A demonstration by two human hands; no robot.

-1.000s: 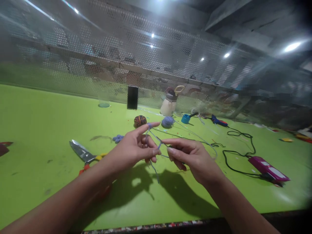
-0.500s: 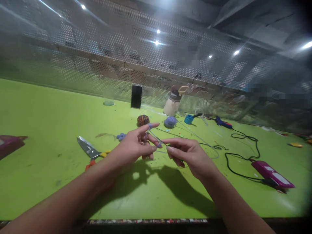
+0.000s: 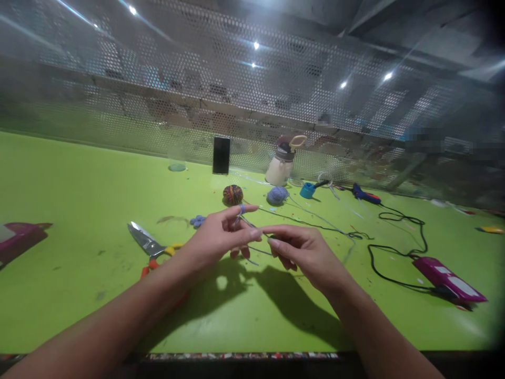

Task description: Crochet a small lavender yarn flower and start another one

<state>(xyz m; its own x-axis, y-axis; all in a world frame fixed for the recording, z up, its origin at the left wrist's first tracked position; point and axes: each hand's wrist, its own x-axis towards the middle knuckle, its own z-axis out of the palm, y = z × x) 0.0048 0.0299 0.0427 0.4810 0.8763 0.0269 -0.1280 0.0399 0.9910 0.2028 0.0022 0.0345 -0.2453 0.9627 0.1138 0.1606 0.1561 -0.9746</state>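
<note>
My left hand is closed, its thumb pinching lavender yarn that is looped round the outstretched index finger. My right hand pinches a thin crochet hook, its tip close to the left thumb. Most of the hook is hidden by the fingers. A short yarn tail hangs below the left fingers. Beyond the hands sit a lavender yarn ball and a dark multicoloured yarn ball. A small lavender crocheted flower lies just behind my left hand.
Scissors with orange and yellow handles lie open by my left forearm. At the back stand a phone, a bottle and a blue pot. To the right are a glue gun, its cord and a magenta box.
The left thumb has shifted right, closer to the right fingertips, and covers the small stitch that showed before. The yarn tail now hangs lower. The view has shifted slightly.
</note>
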